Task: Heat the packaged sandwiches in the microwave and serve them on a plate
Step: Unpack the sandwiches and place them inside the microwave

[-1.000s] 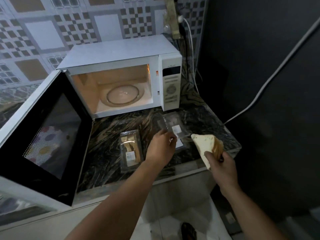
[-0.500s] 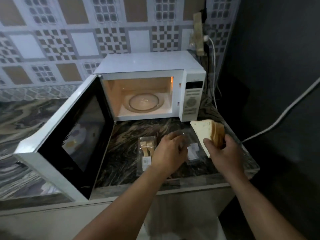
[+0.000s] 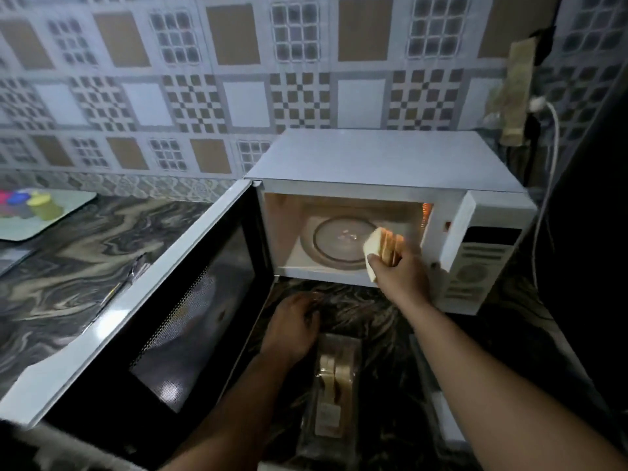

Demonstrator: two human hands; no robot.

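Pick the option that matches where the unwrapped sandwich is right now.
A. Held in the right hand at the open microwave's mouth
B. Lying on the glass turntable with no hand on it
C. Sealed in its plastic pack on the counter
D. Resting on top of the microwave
A: the right hand grips the unwrapped sandwich at the open microwave, just over the near edge of the glass turntable, not yet released.
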